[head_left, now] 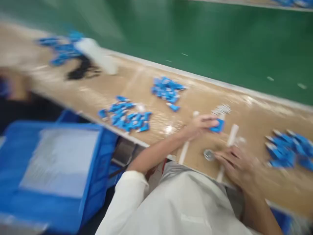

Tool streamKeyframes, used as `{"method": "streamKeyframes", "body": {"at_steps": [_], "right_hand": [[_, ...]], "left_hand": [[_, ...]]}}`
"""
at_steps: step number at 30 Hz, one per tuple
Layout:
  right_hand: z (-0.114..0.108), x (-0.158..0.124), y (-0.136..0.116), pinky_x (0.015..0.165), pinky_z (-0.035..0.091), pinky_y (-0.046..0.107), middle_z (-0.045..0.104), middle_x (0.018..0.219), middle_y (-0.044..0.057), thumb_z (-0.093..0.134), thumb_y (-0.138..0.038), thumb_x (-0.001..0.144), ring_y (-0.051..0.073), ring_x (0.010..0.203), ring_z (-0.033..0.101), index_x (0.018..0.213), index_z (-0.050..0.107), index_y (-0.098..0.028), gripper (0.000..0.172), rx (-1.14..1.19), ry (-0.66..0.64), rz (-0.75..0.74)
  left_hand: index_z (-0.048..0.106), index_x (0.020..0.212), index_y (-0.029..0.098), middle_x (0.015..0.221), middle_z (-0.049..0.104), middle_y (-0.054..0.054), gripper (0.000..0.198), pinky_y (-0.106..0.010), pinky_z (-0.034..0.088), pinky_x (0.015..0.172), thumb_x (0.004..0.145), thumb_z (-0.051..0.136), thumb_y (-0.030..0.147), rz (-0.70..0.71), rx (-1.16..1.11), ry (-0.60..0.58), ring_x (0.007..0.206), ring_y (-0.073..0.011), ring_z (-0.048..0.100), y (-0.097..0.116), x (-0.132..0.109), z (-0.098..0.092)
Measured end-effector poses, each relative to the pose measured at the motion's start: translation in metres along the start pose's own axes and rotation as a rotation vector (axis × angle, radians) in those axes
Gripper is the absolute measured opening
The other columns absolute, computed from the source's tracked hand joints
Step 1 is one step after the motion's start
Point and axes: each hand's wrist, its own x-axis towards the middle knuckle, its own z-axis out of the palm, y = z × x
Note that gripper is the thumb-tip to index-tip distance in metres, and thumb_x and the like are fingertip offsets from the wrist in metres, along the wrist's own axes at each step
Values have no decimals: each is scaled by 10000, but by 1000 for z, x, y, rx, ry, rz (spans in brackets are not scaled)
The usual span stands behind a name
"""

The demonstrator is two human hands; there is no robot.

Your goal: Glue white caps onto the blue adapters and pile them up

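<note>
My left hand is closed on a blue plastic piece, held above the tan worktop just below a small heap of whitish-grey parts. My right hand is lower and to the right, with its fingers pressed together. Its fingertips meet the edge of a small round silvery piece; blur hides how firmly they grip it. Two white strips lie on the worktop, a left strip by my left wrist and a right strip, partly covered by my right hand.
Blue pieces lie in heaps at the centre, left, right and far left. Near the last are black parts and a white object. A blue crate stands lower left. Beyond the worktop runs a green surface.
</note>
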Motion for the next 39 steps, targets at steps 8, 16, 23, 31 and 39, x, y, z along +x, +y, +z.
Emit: {"method": "streamKeyframes", "body": {"at_steps": [8,16,23,31,39], "right_hand": [[62,135,-21,575,469,280,582,798,21,742,-280,922,137,685,558,1048,833,-304,158,38,192,241],[66,134,-20,541,443,250,574,818,16,702,-170,939,113,667,554,1092,808,-270,211,18,142,64],[63,132,-28,553,455,247,580,806,8,692,-135,935,114,668,562,1139,781,-263,257,8,143,21],[64,130,-33,585,470,244,619,848,22,622,-103,969,118,699,582,1180,741,-249,283,-43,77,-25],[57,132,-41,645,501,263,602,856,28,580,-121,998,132,739,581,1114,730,-205,207,-15,93,31]], "left_hand": [[717,983,173,837,722,-3,282,-257,563,786,771,856,298,-53,179,-59,812,-150,731,-12,8,1],[734,931,162,808,719,4,284,-204,548,713,723,882,288,-60,145,-37,708,-99,682,-13,10,5],[737,905,152,768,717,-3,281,-205,552,689,708,884,289,-95,165,-4,682,-108,674,-15,8,8],[738,898,144,754,697,-4,262,-226,559,714,731,878,289,-93,176,19,670,-107,665,-17,8,8],[757,893,144,778,726,-8,346,-215,554,701,673,929,347,-88,146,-18,677,-99,664,-20,5,9]]}}
